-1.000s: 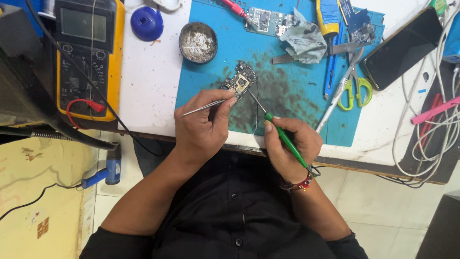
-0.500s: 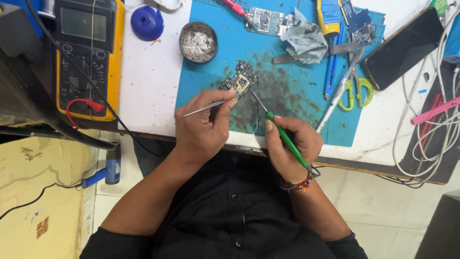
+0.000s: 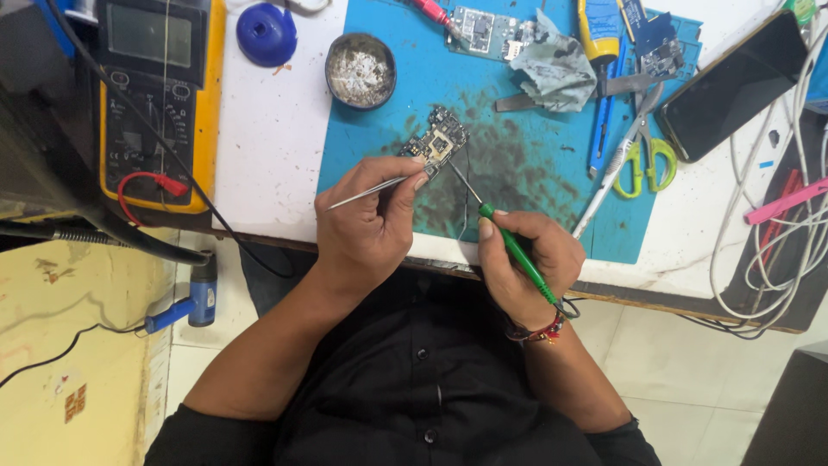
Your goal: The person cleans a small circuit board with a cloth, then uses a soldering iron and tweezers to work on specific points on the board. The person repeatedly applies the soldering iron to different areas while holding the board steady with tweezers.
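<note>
The left hand point(image 3: 371, 226) pinches thin steel tweezers point(image 3: 366, 192), the right hand point(image 3: 526, 263) grips a green-handled probe point(image 3: 509, 242); both tips meet a small, densely studded circuit board point(image 3: 435, 145) on the stained blue mat point(image 3: 535, 168) (matte, soot-smudged) atop the white tabletop point(image 3: 267, 147). Nothing has visibly shifted since before.

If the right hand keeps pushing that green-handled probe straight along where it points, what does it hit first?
Most likely the small circuit board: the right hand aims the green-handled probe up and left, its thin tip already at the board's lower edge. From overhead I can't tell whether it touches yet.
</note>
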